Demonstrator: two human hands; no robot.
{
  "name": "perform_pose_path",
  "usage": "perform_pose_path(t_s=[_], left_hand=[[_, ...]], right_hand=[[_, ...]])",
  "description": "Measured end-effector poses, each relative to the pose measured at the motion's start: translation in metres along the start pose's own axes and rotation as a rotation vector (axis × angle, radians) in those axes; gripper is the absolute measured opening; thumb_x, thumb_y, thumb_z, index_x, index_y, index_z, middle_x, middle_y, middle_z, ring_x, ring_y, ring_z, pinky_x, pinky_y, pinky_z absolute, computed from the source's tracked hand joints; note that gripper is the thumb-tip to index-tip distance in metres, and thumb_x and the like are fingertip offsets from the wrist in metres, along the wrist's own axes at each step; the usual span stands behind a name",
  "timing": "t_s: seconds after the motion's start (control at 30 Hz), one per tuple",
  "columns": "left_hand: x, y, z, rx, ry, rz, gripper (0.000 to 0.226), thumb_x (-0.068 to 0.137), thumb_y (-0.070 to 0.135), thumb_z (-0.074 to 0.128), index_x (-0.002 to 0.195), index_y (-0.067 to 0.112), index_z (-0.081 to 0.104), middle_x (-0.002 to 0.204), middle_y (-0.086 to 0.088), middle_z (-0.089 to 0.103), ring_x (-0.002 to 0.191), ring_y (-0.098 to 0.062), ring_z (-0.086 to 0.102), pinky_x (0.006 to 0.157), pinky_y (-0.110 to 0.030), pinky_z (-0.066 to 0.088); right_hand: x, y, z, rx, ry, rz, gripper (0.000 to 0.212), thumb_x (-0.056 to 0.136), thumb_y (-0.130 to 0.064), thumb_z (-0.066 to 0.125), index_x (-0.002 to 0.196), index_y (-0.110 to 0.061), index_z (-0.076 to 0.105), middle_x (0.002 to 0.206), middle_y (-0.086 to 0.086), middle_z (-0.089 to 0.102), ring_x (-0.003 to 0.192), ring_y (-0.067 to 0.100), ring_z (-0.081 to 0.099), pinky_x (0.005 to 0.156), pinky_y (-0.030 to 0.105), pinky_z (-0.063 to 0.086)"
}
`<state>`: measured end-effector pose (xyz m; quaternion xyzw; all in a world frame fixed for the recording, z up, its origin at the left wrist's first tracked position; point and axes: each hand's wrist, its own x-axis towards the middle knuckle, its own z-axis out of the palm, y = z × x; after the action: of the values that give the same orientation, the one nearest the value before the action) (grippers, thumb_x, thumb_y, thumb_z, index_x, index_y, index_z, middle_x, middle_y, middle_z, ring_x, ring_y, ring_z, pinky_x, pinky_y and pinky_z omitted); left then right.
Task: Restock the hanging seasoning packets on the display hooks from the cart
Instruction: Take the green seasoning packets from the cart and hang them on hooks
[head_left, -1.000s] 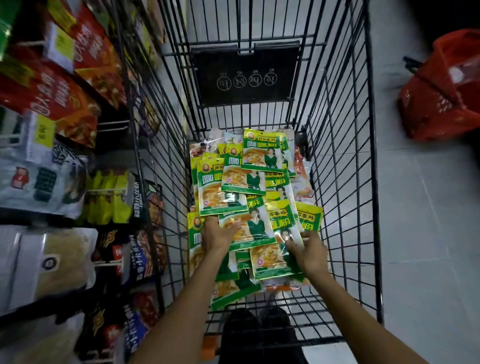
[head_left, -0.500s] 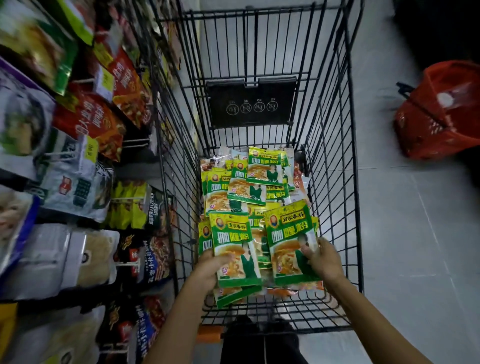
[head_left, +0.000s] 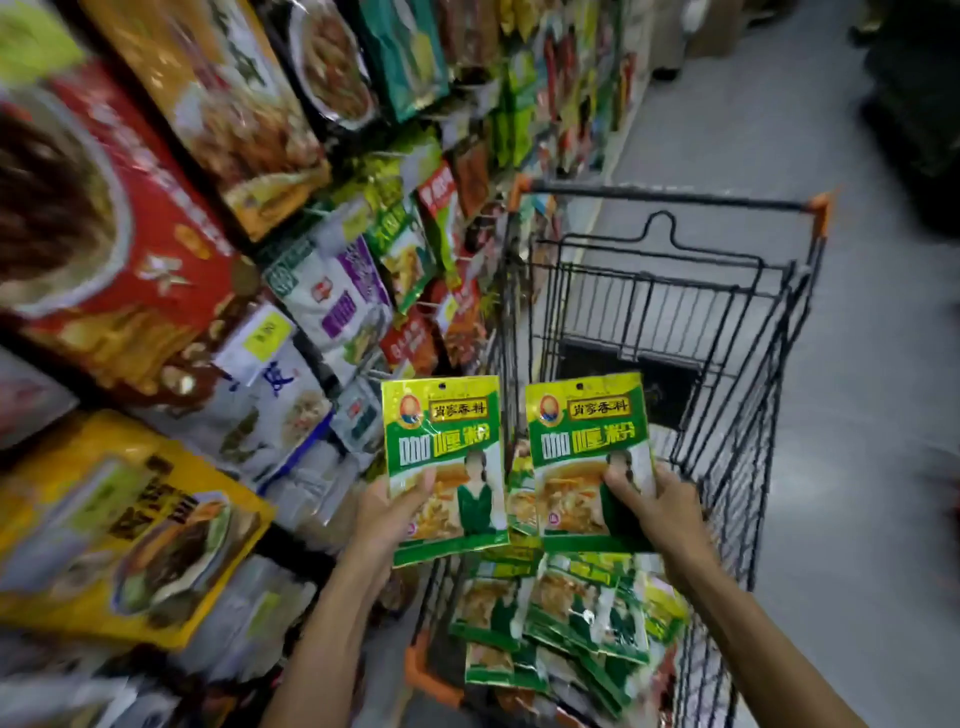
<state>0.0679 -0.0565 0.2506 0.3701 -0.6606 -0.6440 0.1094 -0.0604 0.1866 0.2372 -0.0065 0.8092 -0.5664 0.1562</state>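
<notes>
Grip: left hand (head_left: 384, 519) pinches left packet (head_left: 444, 441), green-yellow, hole-punched top, upright | right hand (head_left: 660, 514) pinches right packet (head_left: 587, 436), matching, perhaps stacked

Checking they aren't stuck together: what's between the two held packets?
A narrow open gap, in the head view: the left packet and right packet do not touch; behind it show cart wires and loose packets.

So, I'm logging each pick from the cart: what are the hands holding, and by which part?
One green packet each: left hand grips the left packet by its lower left side, right hand the right packet by its lower right side.
</notes>
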Motion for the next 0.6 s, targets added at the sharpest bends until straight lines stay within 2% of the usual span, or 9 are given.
perform_pose_path(t_s=[0.07,0.13,0.17,0.23,0.3,0.37,0.4,0.53,0.6], left_hand=[[-0.027,0.038,-0.027,-0.005,0.113,0.155,0.032,0.079,0.036,0.068,0.108,0.024,0.065,0.098,0.015,0.072,0.104,-0.011,0.063,0.073,-0.021,0.053],[-0.059,0.073,-0.055,0.027,0.256,0.275,0.037,0.085,0.032,0.065,0.119,0.021,0.059,0.109,0.012,0.066,0.105,-0.011,0.059,0.082,-0.025,0.05],[-0.076,0.088,-0.069,0.032,0.321,0.327,0.036,0.086,0.032,0.064,0.119,0.018,0.059,0.107,0.005,0.064,0.097,-0.012,0.058,0.078,-0.025,0.048],[-0.113,0.115,-0.1,0.028,0.425,0.45,0.014,0.086,0.029,0.064,0.096,0.02,0.067,0.08,0.006,0.065,0.068,-0.007,0.056,0.058,-0.019,0.041],[-0.155,0.14,-0.127,0.013,0.525,0.515,0.012,0.086,0.029,0.062,0.089,0.019,0.068,0.064,0.014,0.065,0.056,0.0,0.056,0.051,-0.013,0.04],[-0.197,0.158,-0.153,0.014,0.631,0.566,0.016,0.083,0.037,0.061,0.093,0.026,0.067,0.074,0.017,0.07,0.065,0.003,0.061,0.058,-0.01,0.044],[-0.219,0.166,-0.165,0.023,0.697,0.596,0.016,0.081,0.041,0.061,0.091,0.03,0.066,0.075,0.016,0.069,0.066,0.002,0.061,0.06,-0.011,0.044],[-0.295,0.186,-0.211,0.043,0.921,0.682,0.025,0.076,0.042,0.061,0.085,0.019,0.065,0.058,0.019,0.065,0.053,0.008,0.055,0.05,-0.006,0.038],[-0.326,0.187,-0.235,0.012,1.004,0.675,0.04,0.075,0.045,0.062,0.098,0.012,0.066,0.076,0.013,0.072,0.074,-0.003,0.065,0.059,-0.011,0.047]], right_hand=[[-0.002,-0.046,0.006,0.044,-0.065,-0.141,0.025,0.085,-0.033,0.068,0.067,-0.017,0.062,0.058,-0.002,0.063,0.059,0.015,0.058,0.049,0.022,0.042],[-0.008,-0.091,0.016,0.095,-0.164,-0.243,0.029,0.085,-0.033,0.069,0.076,-0.006,0.066,0.067,0.013,0.065,0.063,0.018,0.059,0.051,0.024,0.04],[-0.014,-0.113,0.022,0.111,-0.221,-0.296,0.03,0.085,-0.033,0.069,0.078,-0.004,0.067,0.073,0.019,0.065,0.066,0.022,0.062,0.054,0.028,0.04],[-0.03,-0.154,0.038,0.142,-0.324,-0.423,0.027,0.083,-0.04,0.068,0.075,-0.014,0.068,0.071,0.019,0.063,0.067,0.03,0.063,0.057,0.032,0.038],[-0.053,-0.193,0.056,0.155,-0.401,-0.54,0.049,0.08,-0.05,0.064,0.082,0.0,0.066,0.074,0.027,0.059,0.068,0.04,0.057,0.058,0.03,0.031],[-0.078,-0.226,0.076,0.162,-0.464,-0.643,0.073,0.078,-0.054,0.063,0.092,0.017,0.055,0.082,0.037,0.056,0.069,0.043,0.056,0.059,0.028,0.03],[-0.092,-0.242,0.086,0.19,-0.513,-0.662,0.074,0.076,-0.053,0.064,0.093,0.018,0.054,0.085,0.039,0.056,0.069,0.042,0.057,0.061,0.028,0.031],[-0.158,-0.297,0.125,0.276,-0.685,-0.777,0.067,0.072,-0.052,0.067,0.099,0.009,0.061,0.086,0.027,0.064,0.082,0.039,0.062,0.072,0.037,0.051],[-0.192,-0.318,0.142,0.299,-0.77,-0.816,0.061,0.073,-0.053,0.067,0.097,0.003,0.063,0.083,0.015,0.067,0.083,0.033,0.063,0.072,0.045,0.051]])
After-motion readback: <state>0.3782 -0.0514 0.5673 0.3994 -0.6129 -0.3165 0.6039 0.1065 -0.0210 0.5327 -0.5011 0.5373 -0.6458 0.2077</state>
